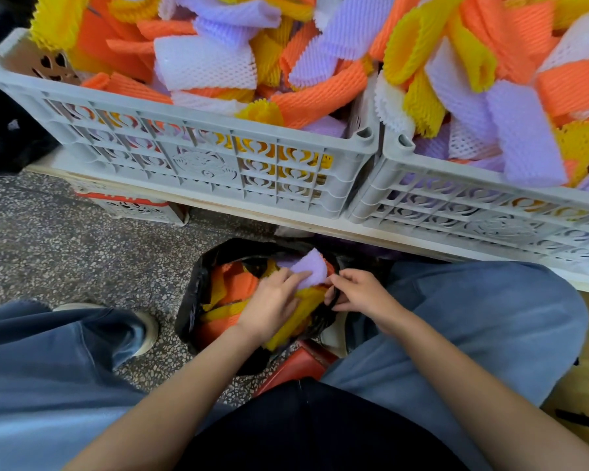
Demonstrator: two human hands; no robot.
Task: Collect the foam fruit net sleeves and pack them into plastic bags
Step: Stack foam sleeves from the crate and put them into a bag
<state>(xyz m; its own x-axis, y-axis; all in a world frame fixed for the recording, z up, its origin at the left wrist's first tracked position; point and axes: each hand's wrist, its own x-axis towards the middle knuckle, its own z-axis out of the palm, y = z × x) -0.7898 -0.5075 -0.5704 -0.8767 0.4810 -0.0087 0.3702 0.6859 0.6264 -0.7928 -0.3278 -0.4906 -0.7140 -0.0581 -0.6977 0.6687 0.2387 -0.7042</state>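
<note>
On the speckled floor between the person's knees, the left hand (pixel 272 302) presses a purple sleeve (pixel 310 265) onto orange and yellow sleeves (pixel 238 285) filling a black plastic bag (pixel 189 300), while the right hand (pixel 361 292) grips the bag's rim. Behind stand 2 heaped grey crates (pixel 198 130).

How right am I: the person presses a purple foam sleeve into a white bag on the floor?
Not quite: the bag is black, not white, as the head view shows. The left hand does press a purple foam sleeve into it.
</note>
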